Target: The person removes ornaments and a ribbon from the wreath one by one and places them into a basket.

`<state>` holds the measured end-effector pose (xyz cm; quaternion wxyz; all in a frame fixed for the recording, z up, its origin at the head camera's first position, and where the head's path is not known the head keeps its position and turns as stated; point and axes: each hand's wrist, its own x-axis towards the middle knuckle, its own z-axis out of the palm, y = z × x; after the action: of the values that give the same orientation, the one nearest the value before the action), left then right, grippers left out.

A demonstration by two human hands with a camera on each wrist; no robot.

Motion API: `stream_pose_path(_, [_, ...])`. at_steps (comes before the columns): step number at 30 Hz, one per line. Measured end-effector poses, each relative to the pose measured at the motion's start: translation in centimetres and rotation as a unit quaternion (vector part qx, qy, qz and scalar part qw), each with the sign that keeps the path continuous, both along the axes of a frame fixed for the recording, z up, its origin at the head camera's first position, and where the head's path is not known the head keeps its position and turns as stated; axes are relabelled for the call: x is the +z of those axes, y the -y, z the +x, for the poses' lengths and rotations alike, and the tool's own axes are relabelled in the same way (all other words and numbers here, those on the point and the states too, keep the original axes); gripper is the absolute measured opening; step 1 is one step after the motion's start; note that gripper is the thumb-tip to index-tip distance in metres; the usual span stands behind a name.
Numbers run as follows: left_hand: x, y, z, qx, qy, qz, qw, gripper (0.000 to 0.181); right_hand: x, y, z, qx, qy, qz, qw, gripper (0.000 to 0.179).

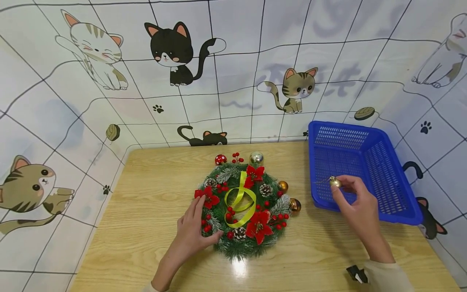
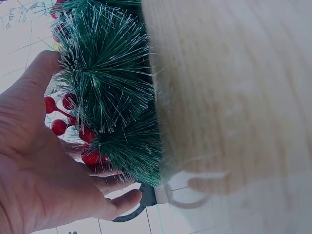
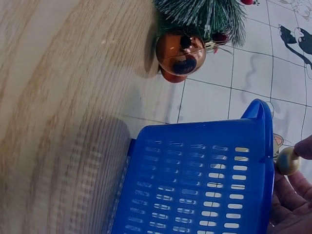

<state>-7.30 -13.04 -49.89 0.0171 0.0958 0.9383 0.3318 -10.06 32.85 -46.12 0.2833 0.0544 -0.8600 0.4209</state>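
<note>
A green wreath lies on the table, trimmed with red poinsettias, berries, frosted sprigs and pinecones. A loop of yellow ribbon curls over its middle. My left hand rests against the wreath's left side, fingers extended over a red flower and thumb spread along the lower edge; the left wrist view shows the palm beside red berries. Over the near left part of the blue basket, my right hand pinches a small gold bauble between thumb and fingers. A thin hanging string trails left from its cap.
Around the wreath's far and right edges sit a red dotted bauble, a silver bauble and copper ones. A small black item lies by the right sleeve. Cat-print cloth lines the back and sides.
</note>
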Motion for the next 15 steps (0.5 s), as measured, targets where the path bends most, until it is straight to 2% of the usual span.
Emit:
stream_pose_path(6, [-0.23,-0.04,0.02,-0.003,-0.01,0.0,0.9999,0.119,-0.27,-0.39,-0.2,-0.012,0.005,0.0,0.9999,0.028])
stream_pose_path(15, [-0.12,0.06,0.08,0.0,0.001,0.002,1.0,0.119,-0.59,-0.75,-0.37,-0.019,0.01,0.004,0.9998,0.028])
